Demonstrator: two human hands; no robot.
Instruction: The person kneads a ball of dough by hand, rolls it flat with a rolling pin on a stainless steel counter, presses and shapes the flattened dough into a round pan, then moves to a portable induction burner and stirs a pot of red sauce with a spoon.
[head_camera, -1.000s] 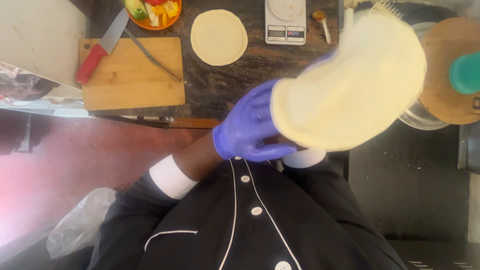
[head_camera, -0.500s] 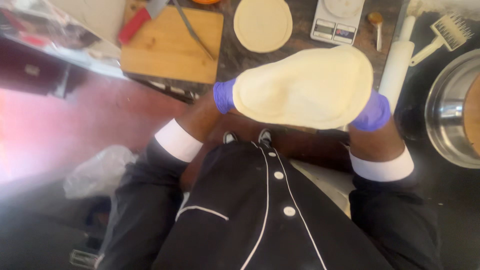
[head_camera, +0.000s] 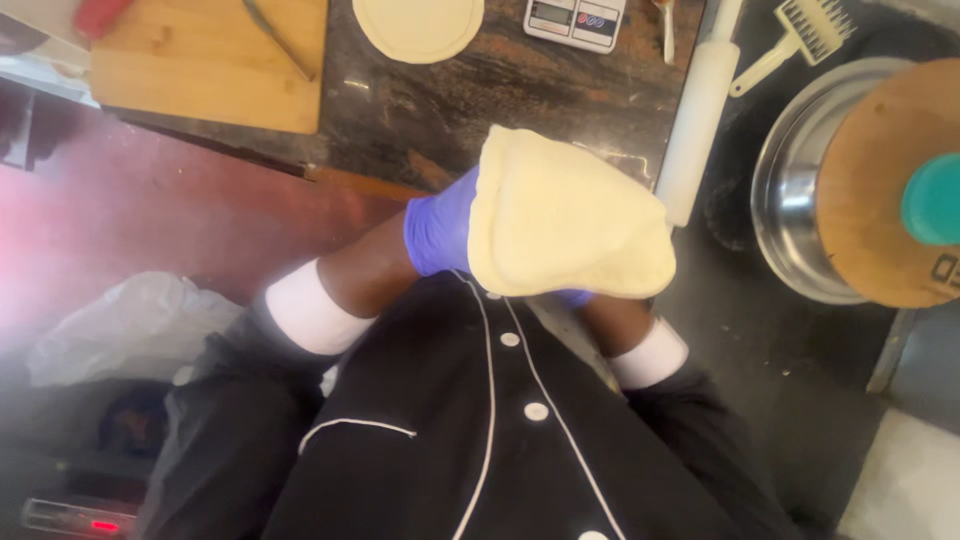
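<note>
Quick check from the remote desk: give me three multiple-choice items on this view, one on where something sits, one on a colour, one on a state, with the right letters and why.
1. Where is the rolling pin?
A. on the cutting board
B. on the dark counter, right of the held dough
C. inside the metal bowl

2. What colour are the gloves?
A. purple
B. white
C. black

3. How is the large dough sheet held?
A. flat on the counter
B. rolled around the pin
C. lifted off the counter, draped over the hands

Answers:
1 B: the pin lies on the counter between the dough and the bowl.
2 A: the left hand shows a purple glove at the dough's edge.
3 C: the sheet hangs over the hands above the person's chest; the right hand barely shows under it.
</note>
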